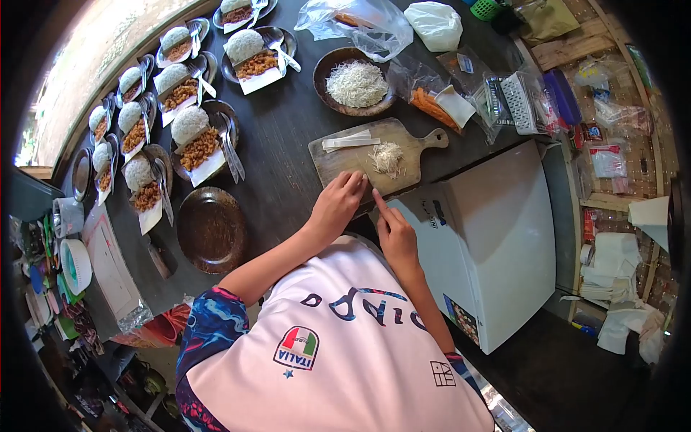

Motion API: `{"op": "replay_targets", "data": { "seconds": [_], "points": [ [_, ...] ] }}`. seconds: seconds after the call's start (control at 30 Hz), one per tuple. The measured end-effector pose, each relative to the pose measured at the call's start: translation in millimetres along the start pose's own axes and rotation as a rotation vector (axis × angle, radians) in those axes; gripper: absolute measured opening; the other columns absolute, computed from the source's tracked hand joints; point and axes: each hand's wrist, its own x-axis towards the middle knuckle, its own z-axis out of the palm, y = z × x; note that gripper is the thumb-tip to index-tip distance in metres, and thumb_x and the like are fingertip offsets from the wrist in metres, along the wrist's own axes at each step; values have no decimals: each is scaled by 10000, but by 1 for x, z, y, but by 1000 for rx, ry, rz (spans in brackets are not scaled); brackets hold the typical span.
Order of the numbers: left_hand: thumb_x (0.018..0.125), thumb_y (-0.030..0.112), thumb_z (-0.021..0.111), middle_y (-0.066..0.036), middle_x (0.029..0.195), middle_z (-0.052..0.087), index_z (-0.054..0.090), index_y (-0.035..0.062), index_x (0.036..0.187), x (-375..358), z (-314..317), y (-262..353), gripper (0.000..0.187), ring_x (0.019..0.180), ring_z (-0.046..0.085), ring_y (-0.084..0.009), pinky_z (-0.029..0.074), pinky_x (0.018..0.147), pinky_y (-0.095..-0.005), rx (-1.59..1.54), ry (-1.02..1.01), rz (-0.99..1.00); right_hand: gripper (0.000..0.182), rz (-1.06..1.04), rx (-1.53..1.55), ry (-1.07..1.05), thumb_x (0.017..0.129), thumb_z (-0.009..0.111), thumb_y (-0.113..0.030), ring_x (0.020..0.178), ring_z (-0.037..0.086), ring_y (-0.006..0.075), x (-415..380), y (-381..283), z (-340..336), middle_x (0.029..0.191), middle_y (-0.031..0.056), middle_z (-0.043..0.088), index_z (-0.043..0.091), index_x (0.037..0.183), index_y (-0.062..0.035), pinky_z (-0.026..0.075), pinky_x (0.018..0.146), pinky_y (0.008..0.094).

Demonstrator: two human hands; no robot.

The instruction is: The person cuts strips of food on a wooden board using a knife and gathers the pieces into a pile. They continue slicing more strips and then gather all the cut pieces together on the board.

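My left hand (340, 203) is closed, fingertips bunched down on the near edge of a wooden cutting board (332, 164). Whatever it pinches is hidden under the fingers. Beside it, to the right, my right hand (398, 236) is curled with its index finger stretched toward the board's edge; what it grips does not show clearly. Just beyond the hands lies a small heap of thin pale shreds (387, 158). Pale flat strips (350, 140) rest at the board's far left. A brown bowl (322, 81) full of white shreds (357, 83) stands behind the board.
Several plates with rice, brown food and cutlery (196, 140) fill the table's left. A dark round plate (211, 229) sits nearer me. Plastic bags (434, 27) and a white basket (520, 104) stand at the back right. A white freezer (497, 237) adjoins the table's right edge.
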Motion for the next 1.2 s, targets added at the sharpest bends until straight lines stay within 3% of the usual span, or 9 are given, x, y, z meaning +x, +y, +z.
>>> {"op": "replay_targets", "data": {
  "seconds": [0.2,0.43,0.9,1.2],
  "points": [
    [769,19,664,-88,1276,599,676,-44,1308,0,2,0,543,1183,583,-253,521,1051,-341,-112,-25,-41,608,-16,-60,20,1020,597,-110,809,684,367,-10,-8,-21,918,122,610,521,1582,-329,559,717,483],
    [790,-11,660,-96,1290,614,692,-50,1286,1,0,2,499,1178,594,-270,534,1033,-360,-128,-23,-46,621,8,-103,56,1008,607,-129,709,686,379,-27,-3,-8,908,126,600,514,1583,-346,582,657,509],
    [783,36,659,-102,1275,618,683,-43,1271,2,-3,4,494,1173,594,-275,532,1027,-352,-83,-17,-25,636,44,-42,80,1007,615,-182,804,710,391,0,-1,7,908,138,634,489,1579,-430,598,717,524],
    [807,76,648,-94,1221,591,668,-73,1285,1,-4,7,501,1151,575,-237,505,1047,-307,2,-28,8,620,28,-115,82,1005,625,-192,783,701,388,-11,3,12,893,130,638,508,1572,-414,598,690,498]
  ]
}}
